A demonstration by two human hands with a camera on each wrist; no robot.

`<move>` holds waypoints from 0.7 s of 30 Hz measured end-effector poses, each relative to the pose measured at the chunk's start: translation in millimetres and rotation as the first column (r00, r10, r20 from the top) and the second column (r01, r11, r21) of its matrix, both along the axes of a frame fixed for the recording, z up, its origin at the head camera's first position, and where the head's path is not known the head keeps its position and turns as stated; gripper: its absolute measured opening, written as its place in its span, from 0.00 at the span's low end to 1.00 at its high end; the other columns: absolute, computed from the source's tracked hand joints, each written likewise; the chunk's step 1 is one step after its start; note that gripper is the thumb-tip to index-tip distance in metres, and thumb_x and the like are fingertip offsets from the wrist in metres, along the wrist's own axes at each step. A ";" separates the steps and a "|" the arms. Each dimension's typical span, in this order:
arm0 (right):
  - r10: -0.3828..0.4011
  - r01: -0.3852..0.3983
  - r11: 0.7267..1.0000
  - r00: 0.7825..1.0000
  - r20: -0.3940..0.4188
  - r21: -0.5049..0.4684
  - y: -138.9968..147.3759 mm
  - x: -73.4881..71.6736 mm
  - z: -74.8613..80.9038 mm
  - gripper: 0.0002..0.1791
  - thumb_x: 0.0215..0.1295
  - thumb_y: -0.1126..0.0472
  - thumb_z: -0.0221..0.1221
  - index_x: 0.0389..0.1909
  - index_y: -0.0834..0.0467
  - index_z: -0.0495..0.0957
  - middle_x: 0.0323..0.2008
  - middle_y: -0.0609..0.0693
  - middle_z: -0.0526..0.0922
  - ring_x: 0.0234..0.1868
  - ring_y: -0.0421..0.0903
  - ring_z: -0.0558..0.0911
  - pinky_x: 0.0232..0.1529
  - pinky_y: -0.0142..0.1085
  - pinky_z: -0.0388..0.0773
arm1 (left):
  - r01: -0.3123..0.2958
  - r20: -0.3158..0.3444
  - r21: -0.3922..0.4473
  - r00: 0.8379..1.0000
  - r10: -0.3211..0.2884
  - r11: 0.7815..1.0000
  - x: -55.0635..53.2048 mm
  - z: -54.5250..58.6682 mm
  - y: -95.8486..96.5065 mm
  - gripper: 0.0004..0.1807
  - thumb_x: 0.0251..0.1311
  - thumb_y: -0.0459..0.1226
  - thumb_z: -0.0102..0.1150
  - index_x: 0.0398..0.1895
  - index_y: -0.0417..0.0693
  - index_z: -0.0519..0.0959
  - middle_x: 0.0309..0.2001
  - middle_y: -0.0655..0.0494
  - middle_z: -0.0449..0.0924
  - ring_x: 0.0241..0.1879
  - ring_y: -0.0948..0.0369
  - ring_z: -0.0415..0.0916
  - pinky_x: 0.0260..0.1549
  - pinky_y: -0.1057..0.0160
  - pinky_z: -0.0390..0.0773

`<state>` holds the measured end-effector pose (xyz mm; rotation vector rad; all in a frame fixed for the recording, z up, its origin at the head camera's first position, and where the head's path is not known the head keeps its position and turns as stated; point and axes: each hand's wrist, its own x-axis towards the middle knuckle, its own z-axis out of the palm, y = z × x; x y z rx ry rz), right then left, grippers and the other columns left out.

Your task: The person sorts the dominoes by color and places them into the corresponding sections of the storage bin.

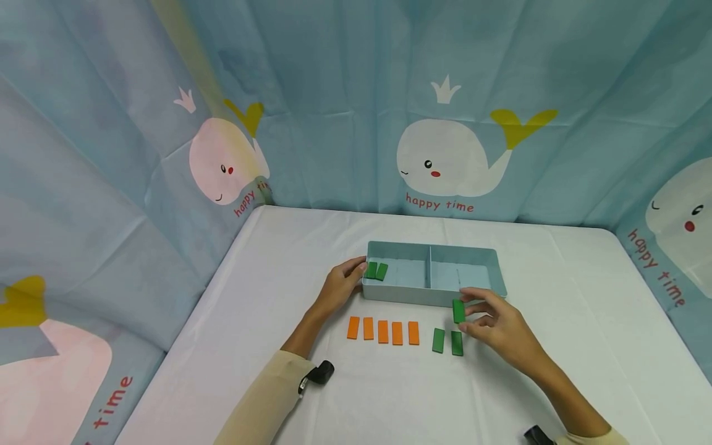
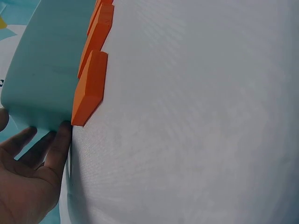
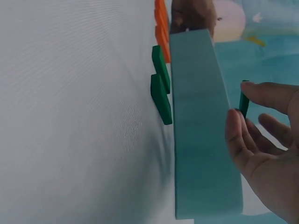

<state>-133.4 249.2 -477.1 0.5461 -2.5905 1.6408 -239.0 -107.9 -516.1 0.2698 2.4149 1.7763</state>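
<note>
left hand (image 1: 340,285) grips the tray (image 1: 400,294) by its left edge, right hand (image 1: 497,321) pinches a green tile (image 1: 458,311), two tiles (image 1: 381,272) inside, seven tiles (image 1: 383,332) left outside.

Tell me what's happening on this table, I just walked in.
Someone is handling small colored blocks. Their right hand pinches a green block by the front of a divided box, while their left hand touches the box's left end. Two green blocks lie in the box's left section. On the table in front stand a row of five orange blocks and, to their right, another green pair.
</note>
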 end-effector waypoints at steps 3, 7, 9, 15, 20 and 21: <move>0.002 -0.002 1.000 1.000 -0.003 0.000 -2.6 -1.8 1.1 0.33 0.68 0.69 0.70 0.72 0.59 0.72 0.61 0.57 0.80 0.51 0.40 0.84 0.46 0.31 0.88 | -0.010 -0.005 -0.016 1.000 0.010 1.000 0.3 0.3 0.1 0.32 0.81 0.56 0.50 0.78 0.48 0.72 0.76 0.50 0.72 0.75 0.51 0.69 0.71 0.48 0.75; -0.010 0.010 1.000 1.000 -0.012 0.019 -5.7 -5.2 4.1 0.33 0.68 0.68 0.70 0.72 0.60 0.72 0.61 0.56 0.80 0.51 0.40 0.84 0.47 0.30 0.87 | -0.010 -0.006 -0.001 1.000 0.010 1.000 0.9 0.5 0.6 0.32 0.81 0.56 0.51 0.78 0.49 0.72 0.76 0.50 0.72 0.75 0.51 0.69 0.70 0.47 0.76; -0.015 0.015 1.000 1.000 -0.017 0.027 -6.8 -7.0 5.9 0.33 0.68 0.68 0.70 0.73 0.61 0.72 0.61 0.56 0.80 0.51 0.39 0.84 0.47 0.29 0.87 | -0.010 -0.009 0.006 1.000 0.010 1.000 1.0 0.5 0.8 0.32 0.81 0.56 0.51 0.78 0.48 0.72 0.75 0.50 0.72 0.75 0.50 0.69 0.70 0.46 0.76; -0.014 0.014 1.000 1.000 -0.009 0.012 -9.3 -12.0 9.7 0.34 0.68 0.68 0.71 0.73 0.59 0.72 0.61 0.56 0.80 0.51 0.39 0.84 0.47 0.29 0.87 | -0.011 -0.012 0.001 1.000 0.011 1.000 0.8 0.4 0.7 0.32 0.81 0.56 0.51 0.78 0.48 0.72 0.75 0.50 0.73 0.76 0.51 0.69 0.71 0.46 0.75; -0.031 0.031 1.000 0.999 0.018 0.000 -13.6 -16.0 10.9 0.33 0.68 0.66 0.71 0.73 0.57 0.72 0.62 0.57 0.80 0.51 0.40 0.84 0.47 0.30 0.87 | -0.004 0.000 0.011 1.000 0.004 1.000 1.4 0.7 0.4 0.32 0.81 0.55 0.51 0.78 0.47 0.71 0.76 0.49 0.72 0.74 0.50 0.70 0.67 0.48 0.79; -0.034 0.034 0.999 0.999 0.024 -0.002 -14.6 -16.8 11.4 0.33 0.68 0.66 0.71 0.73 0.57 0.72 0.62 0.57 0.80 0.51 0.40 0.84 0.48 0.30 0.87 | 0.000 0.000 0.020 1.000 0.000 1.000 1.2 0.6 0.4 0.32 0.81 0.55 0.51 0.78 0.47 0.71 0.76 0.48 0.72 0.74 0.50 0.70 0.66 0.48 0.80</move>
